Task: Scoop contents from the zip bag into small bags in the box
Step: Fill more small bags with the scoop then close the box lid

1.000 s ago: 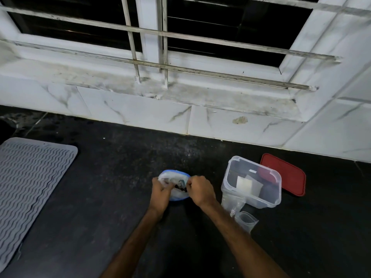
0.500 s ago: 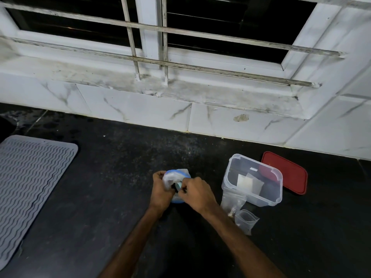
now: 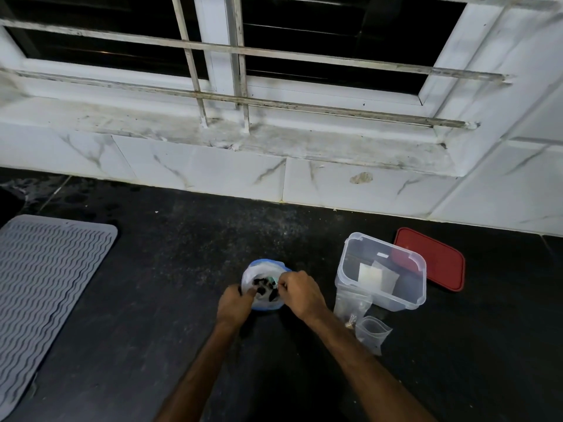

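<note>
Both hands (image 3: 234,303) (image 3: 300,292) pinch the soft zip bag (image 3: 264,269) rim open mid-worktop; limp film, best held at its rim.

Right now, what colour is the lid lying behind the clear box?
Red. The lid lies flat on the black counter behind the clear box; head view shows it.

grey mat (image 3: 45,287) cut off by left edge.
</note>
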Demonstrator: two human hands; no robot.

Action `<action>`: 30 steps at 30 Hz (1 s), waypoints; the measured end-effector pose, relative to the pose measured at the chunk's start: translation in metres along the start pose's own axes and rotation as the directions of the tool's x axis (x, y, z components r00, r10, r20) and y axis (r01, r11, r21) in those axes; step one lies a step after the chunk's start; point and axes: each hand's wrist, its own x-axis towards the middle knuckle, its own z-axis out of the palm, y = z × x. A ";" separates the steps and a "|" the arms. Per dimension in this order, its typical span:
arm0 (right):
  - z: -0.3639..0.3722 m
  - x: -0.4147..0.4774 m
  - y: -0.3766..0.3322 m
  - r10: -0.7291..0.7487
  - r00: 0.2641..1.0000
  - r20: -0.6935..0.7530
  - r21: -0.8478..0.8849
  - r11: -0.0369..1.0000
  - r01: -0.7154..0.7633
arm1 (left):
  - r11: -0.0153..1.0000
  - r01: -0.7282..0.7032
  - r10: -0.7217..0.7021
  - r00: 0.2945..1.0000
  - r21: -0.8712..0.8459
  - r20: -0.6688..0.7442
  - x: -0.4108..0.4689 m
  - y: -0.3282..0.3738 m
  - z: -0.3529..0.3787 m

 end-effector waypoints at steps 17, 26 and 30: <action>0.013 -0.007 0.000 0.229 0.969 0.094 0.532 0.811 -0.243 | 0.973 -0.106 0.101 0.994 -0.205 -0.035 -0.011 0.016 -0.005; 0.000 -0.019 -0.022 0.204 0.978 0.053 0.532 0.823 -0.200 | 0.976 -0.048 0.013 0.986 -0.210 -0.167 -0.007 0.010 -0.016; -0.018 -0.039 -0.019 0.205 0.968 0.142 0.647 0.721 -0.248 | 0.977 -0.078 0.053 0.991 -0.199 -0.125 -0.010 0.010 -0.015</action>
